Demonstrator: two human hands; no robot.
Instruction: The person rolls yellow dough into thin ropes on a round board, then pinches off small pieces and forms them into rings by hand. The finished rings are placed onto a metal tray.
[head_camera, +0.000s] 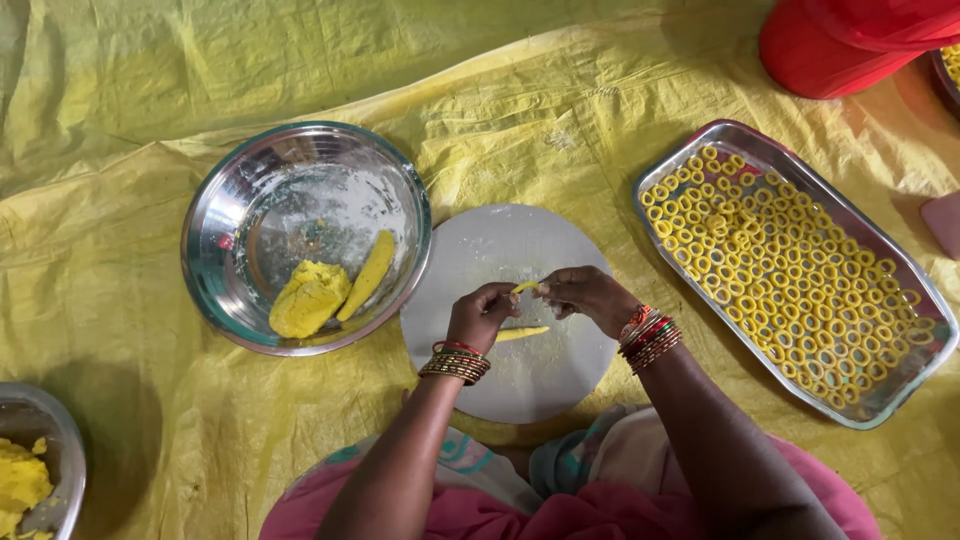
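While both hands pinched it, dough strip (524, 288) looked soft, tears easy | left hand (482, 316) and right hand (585, 297) gripped its ends | round board (560, 250) below.

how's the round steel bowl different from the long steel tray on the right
The round steel bowl is deep and circular; the rectangular steel tray is shallow and long. The bowl holds a yellow dough lump and a dough roll, with much floury base bare; the tray is nearly covered with small yellow dough rings. The bowl sits left of the round board, the tray right. Both are shiny metal on the yellow sheet.
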